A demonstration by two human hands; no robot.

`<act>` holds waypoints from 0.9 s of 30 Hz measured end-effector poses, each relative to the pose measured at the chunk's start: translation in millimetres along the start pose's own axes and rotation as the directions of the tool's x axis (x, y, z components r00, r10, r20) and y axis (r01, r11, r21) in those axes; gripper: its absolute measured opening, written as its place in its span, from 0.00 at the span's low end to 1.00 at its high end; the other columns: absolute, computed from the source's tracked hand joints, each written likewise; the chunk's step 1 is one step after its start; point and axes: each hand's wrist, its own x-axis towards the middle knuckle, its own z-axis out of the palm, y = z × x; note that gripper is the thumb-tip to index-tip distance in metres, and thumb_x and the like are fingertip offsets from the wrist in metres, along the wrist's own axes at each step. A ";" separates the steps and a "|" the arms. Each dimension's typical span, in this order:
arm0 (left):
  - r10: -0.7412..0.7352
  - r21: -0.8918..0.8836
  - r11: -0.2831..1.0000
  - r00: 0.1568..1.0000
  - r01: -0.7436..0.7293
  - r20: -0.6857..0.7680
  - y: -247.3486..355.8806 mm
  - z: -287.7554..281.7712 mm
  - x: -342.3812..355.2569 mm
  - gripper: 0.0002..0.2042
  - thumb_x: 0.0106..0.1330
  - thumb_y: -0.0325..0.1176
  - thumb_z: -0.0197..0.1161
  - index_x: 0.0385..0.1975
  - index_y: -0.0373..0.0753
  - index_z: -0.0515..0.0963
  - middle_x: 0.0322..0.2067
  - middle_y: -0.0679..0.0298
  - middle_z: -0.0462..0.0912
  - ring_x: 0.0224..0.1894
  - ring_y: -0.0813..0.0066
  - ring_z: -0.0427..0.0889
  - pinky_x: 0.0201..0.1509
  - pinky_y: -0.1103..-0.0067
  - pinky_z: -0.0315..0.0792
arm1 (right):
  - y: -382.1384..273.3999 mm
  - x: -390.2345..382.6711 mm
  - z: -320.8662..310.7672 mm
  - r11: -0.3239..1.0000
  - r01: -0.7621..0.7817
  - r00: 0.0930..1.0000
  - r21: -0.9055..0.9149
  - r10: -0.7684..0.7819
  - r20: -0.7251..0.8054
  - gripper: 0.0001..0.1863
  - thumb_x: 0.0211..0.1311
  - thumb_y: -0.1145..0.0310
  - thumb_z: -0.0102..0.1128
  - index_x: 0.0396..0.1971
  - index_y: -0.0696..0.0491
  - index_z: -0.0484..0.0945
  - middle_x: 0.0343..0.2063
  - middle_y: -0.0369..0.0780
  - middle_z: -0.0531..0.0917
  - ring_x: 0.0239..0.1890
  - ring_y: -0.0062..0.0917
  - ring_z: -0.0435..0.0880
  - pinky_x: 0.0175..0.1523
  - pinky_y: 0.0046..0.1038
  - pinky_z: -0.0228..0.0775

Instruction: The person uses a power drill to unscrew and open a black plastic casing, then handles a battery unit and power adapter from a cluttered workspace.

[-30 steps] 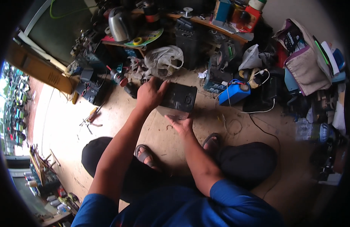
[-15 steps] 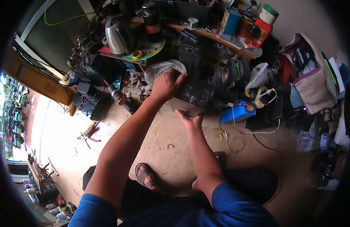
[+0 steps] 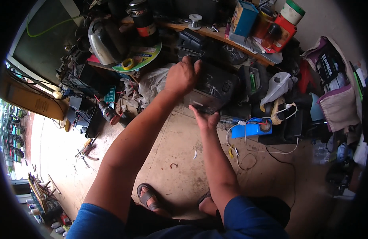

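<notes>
A black box-shaped case [image 3: 214, 85] with a paler front side is held off the floor in front of me, tilted. My left hand [image 3: 182, 77] grips its upper left edge, fingers curled with the thumb raised; its fingertips are partly hidden. Beneath the lower front edge, my right hand [image 3: 206, 118] supports the case with the thumb showing and the other fingers partly hidden. Crumpled clear plastic [image 3: 154, 81] lies just left of the case, and a dark case with a handle [image 3: 192, 42] stands behind it.
A steel kettle [image 3: 104, 42] and yellow tape roll [image 3: 128, 63] sit at the shelf's left. On the floor, a power drill [image 3: 108, 113] and pliers [image 3: 88, 148] lie left; a blue wired battery pack [image 3: 251, 129] lies right. Loose white cable [image 3: 245, 162] trails nearby.
Both hands have carried the black case farther from me, toward the clutter under the shelf. My view has shifted slightly too. The hold looks the same.
</notes>
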 end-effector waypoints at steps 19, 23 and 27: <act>-0.271 0.070 0.959 0.959 0.276 -0.080 22.2 10.5 -3.7 0.29 0.79 0.59 0.54 0.40 0.31 0.69 0.30 0.35 0.86 0.35 0.30 0.86 0.40 0.47 0.79 | 6.6 7.1 -3.0 0.916 0.168 0.971 -0.363 -0.217 -0.097 0.26 0.85 0.51 0.47 0.74 0.45 0.70 0.75 0.37 0.73 0.74 0.38 0.72 0.80 0.53 0.55; -0.287 0.068 0.955 0.957 0.290 -0.048 33.1 7.6 -0.9 0.28 0.80 0.59 0.53 0.41 0.31 0.70 0.31 0.35 0.86 0.37 0.31 0.86 0.43 0.48 0.80 | -0.9 4.1 -6.6 0.909 0.138 0.917 -0.394 -0.267 -0.295 0.17 0.76 0.59 0.65 0.58 0.48 0.78 0.51 0.36 0.81 0.52 0.32 0.82 0.65 0.40 0.78; -0.305 0.154 0.942 0.952 0.298 0.026 29.4 -2.0 -0.9 0.30 0.81 0.61 0.49 0.42 0.32 0.71 0.33 0.36 0.87 0.40 0.32 0.87 0.48 0.49 0.80 | 38.4 -33.2 -3.7 0.862 0.071 0.942 -0.502 -0.223 -0.250 0.12 0.74 0.63 0.67 0.52 0.49 0.79 0.43 0.36 0.81 0.43 0.28 0.84 0.55 0.35 0.84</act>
